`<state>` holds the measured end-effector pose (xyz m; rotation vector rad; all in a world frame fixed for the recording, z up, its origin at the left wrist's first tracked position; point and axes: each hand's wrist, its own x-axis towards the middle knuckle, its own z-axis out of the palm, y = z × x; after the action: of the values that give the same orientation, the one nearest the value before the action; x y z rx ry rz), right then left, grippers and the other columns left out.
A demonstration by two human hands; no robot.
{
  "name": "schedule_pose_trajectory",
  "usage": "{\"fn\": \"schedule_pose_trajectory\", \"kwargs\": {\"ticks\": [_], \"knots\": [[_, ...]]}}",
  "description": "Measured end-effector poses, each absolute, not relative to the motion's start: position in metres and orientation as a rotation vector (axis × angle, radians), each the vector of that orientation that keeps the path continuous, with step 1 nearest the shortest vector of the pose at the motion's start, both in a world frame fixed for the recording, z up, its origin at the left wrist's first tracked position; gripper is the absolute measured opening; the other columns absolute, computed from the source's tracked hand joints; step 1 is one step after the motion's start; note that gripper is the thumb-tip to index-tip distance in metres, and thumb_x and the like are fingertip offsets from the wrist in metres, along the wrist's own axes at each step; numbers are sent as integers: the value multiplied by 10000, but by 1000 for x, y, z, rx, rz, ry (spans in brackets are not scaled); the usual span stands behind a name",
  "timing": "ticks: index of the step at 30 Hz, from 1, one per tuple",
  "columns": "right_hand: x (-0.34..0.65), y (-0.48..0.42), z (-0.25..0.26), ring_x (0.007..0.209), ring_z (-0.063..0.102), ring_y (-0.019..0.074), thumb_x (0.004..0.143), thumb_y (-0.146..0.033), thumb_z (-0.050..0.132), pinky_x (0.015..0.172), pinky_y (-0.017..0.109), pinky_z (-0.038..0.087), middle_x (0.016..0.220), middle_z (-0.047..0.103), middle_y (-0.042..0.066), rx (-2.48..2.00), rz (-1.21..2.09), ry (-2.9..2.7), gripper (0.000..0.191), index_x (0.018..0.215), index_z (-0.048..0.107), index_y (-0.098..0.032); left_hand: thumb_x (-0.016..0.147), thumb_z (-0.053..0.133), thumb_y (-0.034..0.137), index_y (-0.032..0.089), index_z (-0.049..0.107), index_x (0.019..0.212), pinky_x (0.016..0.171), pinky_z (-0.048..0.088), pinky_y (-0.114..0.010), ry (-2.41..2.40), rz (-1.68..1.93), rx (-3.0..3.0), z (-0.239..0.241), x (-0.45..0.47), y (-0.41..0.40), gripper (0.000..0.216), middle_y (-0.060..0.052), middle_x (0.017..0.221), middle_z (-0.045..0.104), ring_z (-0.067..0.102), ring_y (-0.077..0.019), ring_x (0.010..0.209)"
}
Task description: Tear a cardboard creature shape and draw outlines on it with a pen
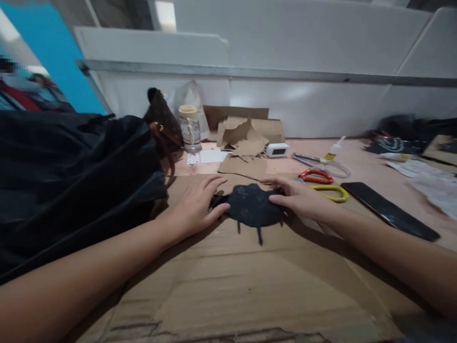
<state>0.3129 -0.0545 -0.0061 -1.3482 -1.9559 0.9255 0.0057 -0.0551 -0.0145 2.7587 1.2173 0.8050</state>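
Note:
A flat black piece (254,206), probably cloth, with scalloped edges and thin dangling strips, lies over the cardboard sheet (228,281) in front of me. My left hand (200,205) is at its left edge, thumb on the near side and fingers stretched along the far side. At the right edge, my right hand (294,194) grips the piece, thumb on top and fingers curled around behind. What the fingertips do beneath the black piece is hidden.
Black cloth (71,190) is heaped at left. Behind stand a bottle (190,128), a brown bag (164,116), torn cardboard (246,138) and a small white device (277,150). Right of my hand lie red-handled (317,176) and yellow-handled scissors (332,193), a phone (389,209) and a glue bottle (333,150).

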Motion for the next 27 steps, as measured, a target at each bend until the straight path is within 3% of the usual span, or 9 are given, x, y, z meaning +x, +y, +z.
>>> {"fn": "schedule_pose_trajectory", "kwargs": {"ticks": [5,9,11,13,15,18,21,23,27], "knots": [[323,-37,-7,1071,697,315,866,-446,665,950,485,573,1186,742,126,-1372,642,-1938,395,1169,734,-201,978,544,279,143,630,1326,1151,407,-520,1627,785,3095,46,-33,-54,384,-167,1380,647,573,-338,1303],[319,-37,3,1129,680,344,897,-512,619,953,517,565,1211,727,160,-1311,448,-1956,413,1138,715,-191,925,620,452,120,606,1339,1001,495,-554,2414,624,2773,85,-100,-51,532,-238,1358,633,598,-435,1223],[309,-42,7,1116,688,339,907,-526,608,948,517,567,1197,731,160,-1284,458,-1936,411,1127,707,-193,903,631,511,139,658,1249,920,518,-554,2609,476,2466,88,-128,-46,509,-240,1236,693,633,-461,1144],[293,-50,12,1090,699,322,910,-516,612,958,514,565,1166,741,141,-1269,532,-1936,387,1124,706,-207,908,620,471,182,726,1003,813,545,-480,2589,384,2344,85,-143,-40,323,-186,1020,757,698,-422,991],[269,-60,20,1081,704,301,917,-491,617,974,505,563,1167,746,121,-1244,661,-1978,362,1147,706,-227,957,538,437,202,708,916,763,541,-431,2575,437,2312,85,-145,-38,293,-154,949,763,719,-386,936],[221,-69,34,1109,701,270,910,-431,652,1012,479,556,1244,725,116,-1086,879,-2031,376,1227,679,-232,1031,364,443,200,657,1073,792,522,-425,2632,687,2273,90,-132,-42,383,-165,1043,747,709,-381,1012],[165,-63,47,1217,652,261,894,-366,718,1065,456,533,1429,615,161,-964,1141,-2025,559,1403,567,-192,1039,354,438,200,629,1126,809,506,-407,2515,1063,2273,96,-117,-52,374,-159,1040,739,707,-374,1027],[127,-54,50,1269,619,274,849,-356,796,1082,445,521,1514,544,172,-991,1290,-1922,620,1398,563,-186,1038,367,427,195,633,1115,816,501,-391,2378,1260,2295,95,-110,-56,362,-149,1017,740,709,-361,1023],[65,-45,40,1104,687,215,891,-210,747,1013,384,554,1258,720,95,-856,1629,-1711,317,1197,663,-194,1052,312,416,169,634,1127,827,499,-386,2294,1348,2326,91,-104,-55,412,-156,1024,741,712,-354,1028]]}}
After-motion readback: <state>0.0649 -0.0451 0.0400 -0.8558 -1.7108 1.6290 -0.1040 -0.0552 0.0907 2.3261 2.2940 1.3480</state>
